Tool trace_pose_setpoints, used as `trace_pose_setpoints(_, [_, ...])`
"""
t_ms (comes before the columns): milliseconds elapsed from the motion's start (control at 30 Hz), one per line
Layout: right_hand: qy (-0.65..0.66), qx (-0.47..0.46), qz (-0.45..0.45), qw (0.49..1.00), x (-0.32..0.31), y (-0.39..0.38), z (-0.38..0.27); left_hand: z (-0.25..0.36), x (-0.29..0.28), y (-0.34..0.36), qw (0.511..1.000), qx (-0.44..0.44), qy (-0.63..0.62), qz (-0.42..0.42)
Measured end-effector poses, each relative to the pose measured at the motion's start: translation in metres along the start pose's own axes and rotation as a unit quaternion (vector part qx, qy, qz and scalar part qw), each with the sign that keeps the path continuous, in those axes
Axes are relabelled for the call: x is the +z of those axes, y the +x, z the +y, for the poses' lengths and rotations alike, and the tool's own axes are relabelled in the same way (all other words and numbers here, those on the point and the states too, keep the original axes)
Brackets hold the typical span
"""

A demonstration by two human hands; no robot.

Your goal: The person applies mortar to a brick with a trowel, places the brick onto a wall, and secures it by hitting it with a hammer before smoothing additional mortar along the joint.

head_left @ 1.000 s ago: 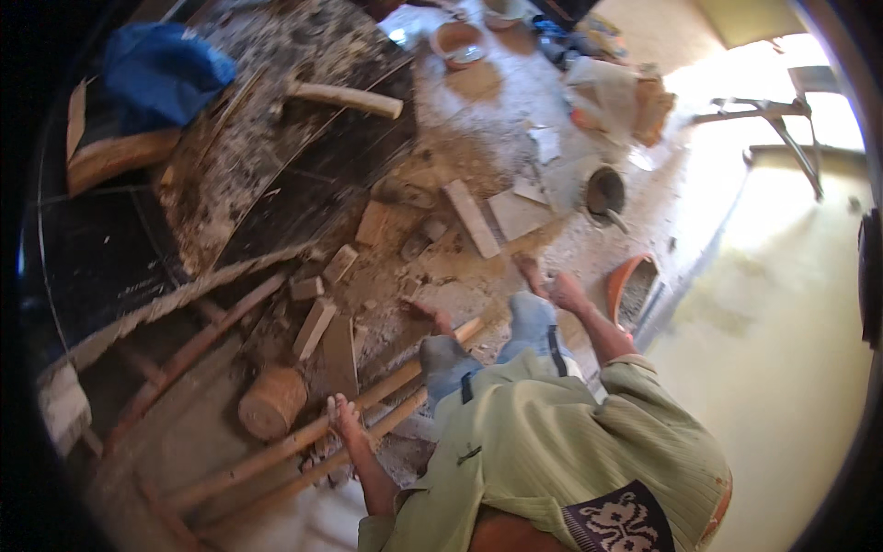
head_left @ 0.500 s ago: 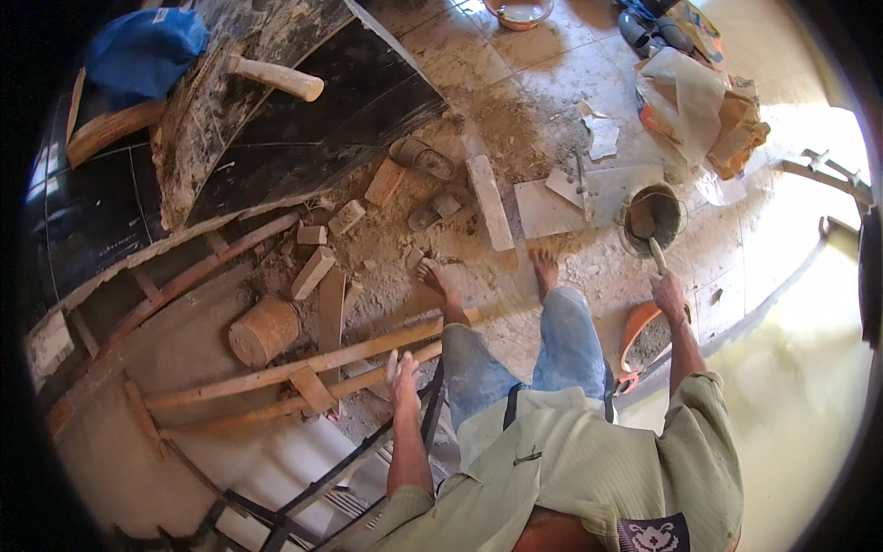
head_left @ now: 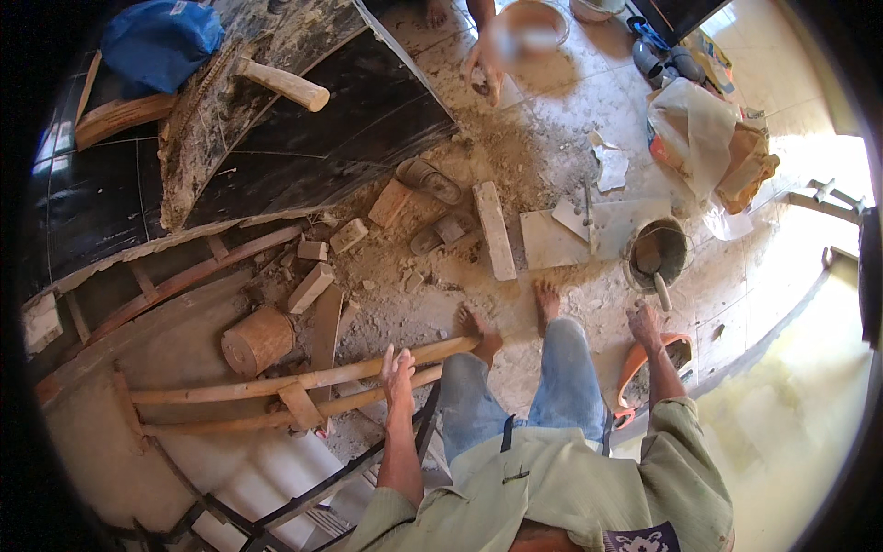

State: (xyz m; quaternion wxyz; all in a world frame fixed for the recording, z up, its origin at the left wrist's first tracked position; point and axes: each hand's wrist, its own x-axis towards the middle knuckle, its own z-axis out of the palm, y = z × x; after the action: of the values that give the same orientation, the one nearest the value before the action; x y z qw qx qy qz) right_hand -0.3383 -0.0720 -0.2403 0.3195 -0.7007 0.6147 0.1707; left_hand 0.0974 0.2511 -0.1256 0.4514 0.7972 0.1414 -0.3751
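Observation:
My right hand (head_left: 645,322) holds nothing, its fingers loosely apart, just below a round mortar bucket (head_left: 629,269). A tool with a pale handle (head_left: 662,292) rests in the bucket, its handle leaning over the near rim; the working end is hard to make out. Under my right forearm lies an orange container (head_left: 633,368) with grey material in it, partly hidden. My left hand (head_left: 398,373) is raised with fingers extended and whitish fingertips. It hovers over or touches the wooden ladder-like rails (head_left: 340,375); which one I cannot tell.
A co-worker's hand (head_left: 483,72) grips something dark at the far side. Broken bricks, sandals (head_left: 430,181), a long pale block (head_left: 496,230) and a clay-coloured pot (head_left: 258,340) lie on the dusty floor. A wooden handle (head_left: 285,85) sticks out over the black slab (head_left: 313,120).
My right hand has let go of the tool handle and drawn back toward me. My left foot has shifted right. A co-worker's hand has come in at the far side.

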Motion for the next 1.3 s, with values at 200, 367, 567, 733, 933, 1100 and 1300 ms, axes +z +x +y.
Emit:
trace_pose_setpoints(200, [-0.01, 0.016, -0.08, 0.997, 0.008, -0.039, -0.039, -0.026, -0.04, -0.043, 0.998, -0.045, -0.016, 0.029])
trace_pose_setpoints(367, [-0.005, -0.039, -0.117, 0.992, -0.015, -0.069, -0.084, -0.024, -0.059, -0.105, 0.995, -0.055, -0.048, 0.073])
trace_pose_setpoints(567, [-0.036, -0.137, -0.093, 0.985, -0.049, -0.053, -0.084, -0.088, -0.081, -0.177, 0.979, -0.096, -0.112, 0.144])
trace_pose_setpoints(733, [-0.055, -0.168, -0.058, 0.982, -0.099, -0.038, -0.068, -0.144, -0.089, -0.235, 0.976, -0.107, -0.138, 0.13])
trace_pose_setpoints(933, [-0.115, -0.22, -0.042, 0.968, -0.109, -0.024, -0.049, -0.199, -0.098, -0.273, 0.967, -0.127, -0.173, 0.138])
trace_pose_setpoints(1100, [-0.109, -0.253, -0.038, 0.961, -0.103, -0.037, -0.071, -0.209, -0.086, -0.282, 0.97, -0.108, -0.134, 0.169])
trace_pose_setpoints(1300, [-0.153, -0.25, -0.082, 0.953, -0.089, -0.049, -0.118, -0.274, -0.092, -0.296, 0.968, -0.065, -0.121, 0.208])
